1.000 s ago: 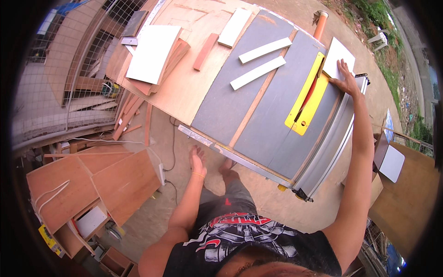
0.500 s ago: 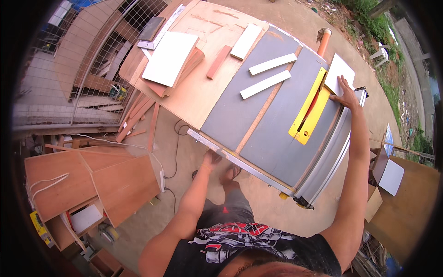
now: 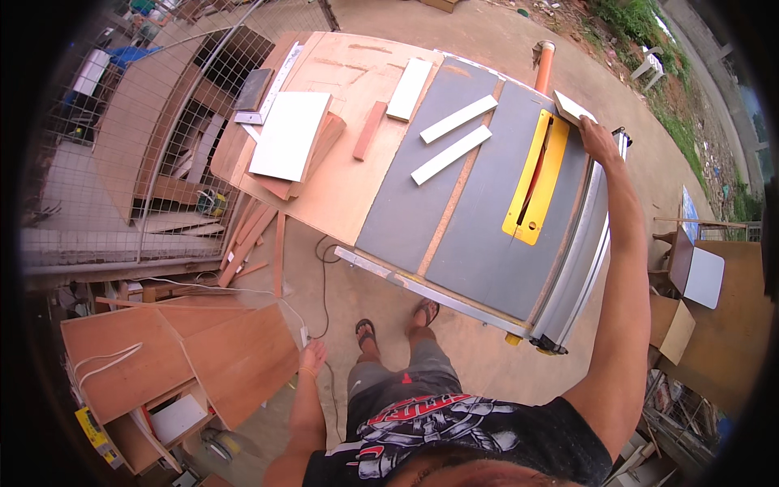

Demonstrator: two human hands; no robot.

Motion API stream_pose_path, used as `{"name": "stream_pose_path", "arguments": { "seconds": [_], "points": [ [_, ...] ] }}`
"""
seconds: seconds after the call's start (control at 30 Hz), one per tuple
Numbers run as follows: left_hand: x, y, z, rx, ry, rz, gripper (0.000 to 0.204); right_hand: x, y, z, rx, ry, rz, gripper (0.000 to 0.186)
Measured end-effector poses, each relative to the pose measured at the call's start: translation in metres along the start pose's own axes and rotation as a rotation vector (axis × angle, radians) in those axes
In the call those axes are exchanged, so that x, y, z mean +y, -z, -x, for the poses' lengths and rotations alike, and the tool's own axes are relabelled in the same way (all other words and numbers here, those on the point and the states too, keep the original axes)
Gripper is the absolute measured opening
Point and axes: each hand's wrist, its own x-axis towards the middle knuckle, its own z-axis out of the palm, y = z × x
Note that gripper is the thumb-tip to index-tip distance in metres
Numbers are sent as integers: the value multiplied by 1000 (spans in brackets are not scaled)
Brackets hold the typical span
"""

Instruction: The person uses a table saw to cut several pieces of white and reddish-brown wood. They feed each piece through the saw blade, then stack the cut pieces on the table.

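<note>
A white board is gripped at its near edge by my right hand; it is tilted up at the far right of the table saw. The yellow insert plate with its dark blade slot lies just left of that hand. My left hand hangs below the saw table's near left edge, fingers loosely apart and holding nothing, nearest to a white cord end. Two narrow white strips rest on the grey saw top.
On the plywood side table lie a stack of white-faced boards, a reddish wood strip and a short white block. A wooden cabinet stands at the lower left. The metal fence rail runs along the saw's right side.
My left hand has come away from the saw table's near edge, down and left. My right hand has lifted and tilted the white board away from the yellow insert plate.
</note>
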Motion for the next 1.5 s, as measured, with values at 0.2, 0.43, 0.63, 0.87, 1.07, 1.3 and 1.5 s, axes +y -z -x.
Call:
{"name": "stream_pose_path", "arguments": {
  "seconds": [0.2,0.43,0.63,0.87,1.07,1.3,1.5],
  "points": [
    [-13,-6,27,59,24,-140,55,1,57,-1,313,14,1,34],
    [61,-83,37,-101,-673,-446,50,-73,193,57,562,188,-245,33],
    [249,-193,213,-479,-1217,-273,76,-210,241,155,427,410,-879,32],
    [282,-119,244,-626,-1371,-112,53,-446,145,232,24,528,-1454,33],
    [251,9,230,-199,-1406,-164,35,-574,65,246,-220,173,-1416,54],
    [262,106,210,-9,-1434,-351,33,-673,66,219,-442,527,-1123,59],
    [284,119,198,-58,-1390,-183,36,-700,64,198,-607,451,-1443,53]
  ]
}}
